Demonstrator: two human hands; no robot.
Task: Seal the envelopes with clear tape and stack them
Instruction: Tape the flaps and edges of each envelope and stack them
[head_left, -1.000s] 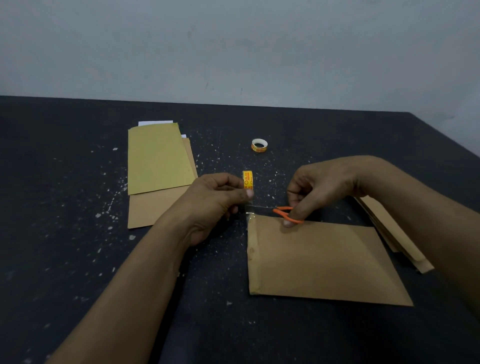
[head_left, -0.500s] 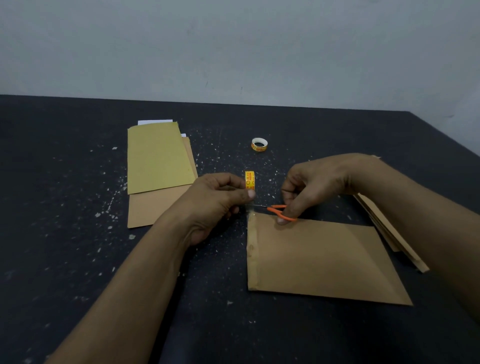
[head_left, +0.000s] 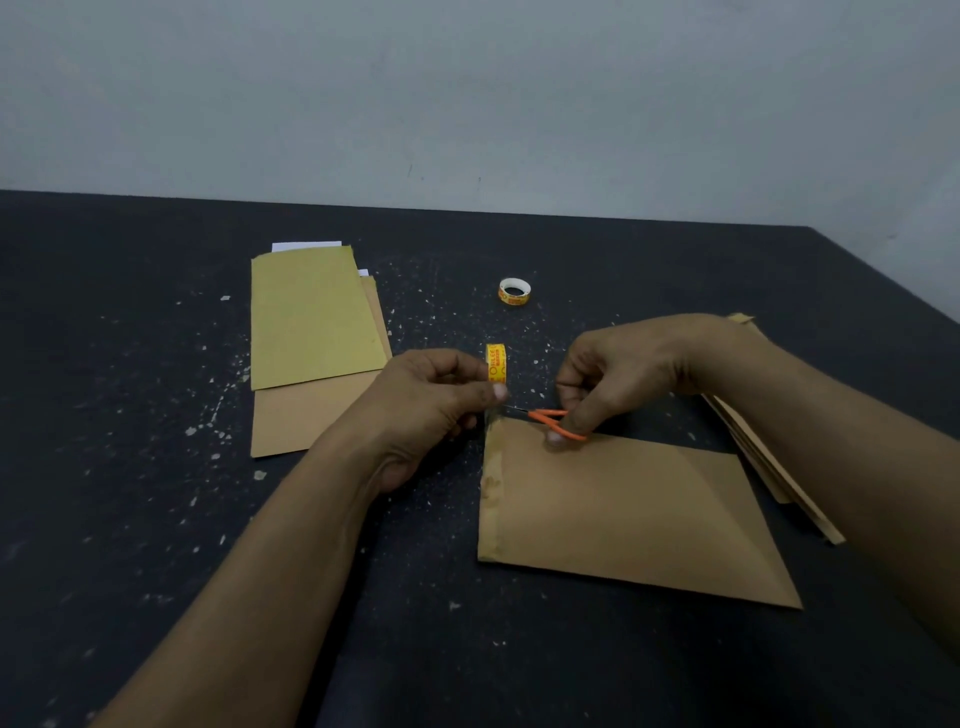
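Note:
A brown envelope (head_left: 623, 509) lies flat in front of me, its left edge covered with shiny clear tape. My left hand (head_left: 431, 410) pinches a small yellow tape roll (head_left: 496, 361) just above the envelope's top-left corner, and a short strip of tape runs down to that corner. My right hand (head_left: 618, 374) grips small orange-handled scissors (head_left: 553, 418), whose thin blades point left at the stretched strip.
A stack of envelopes (head_left: 311, 332) lies at the left, a yellowish one on top. More brown envelopes (head_left: 769, 462) lie under my right forearm. A second tape roll (head_left: 515, 291) sits further back on the dark speckled table (head_left: 130, 467).
My right hand has moved the scissors a little leftward, and the blade tips are now closer to the tape strip. My left hand has kept holding the roll in place.

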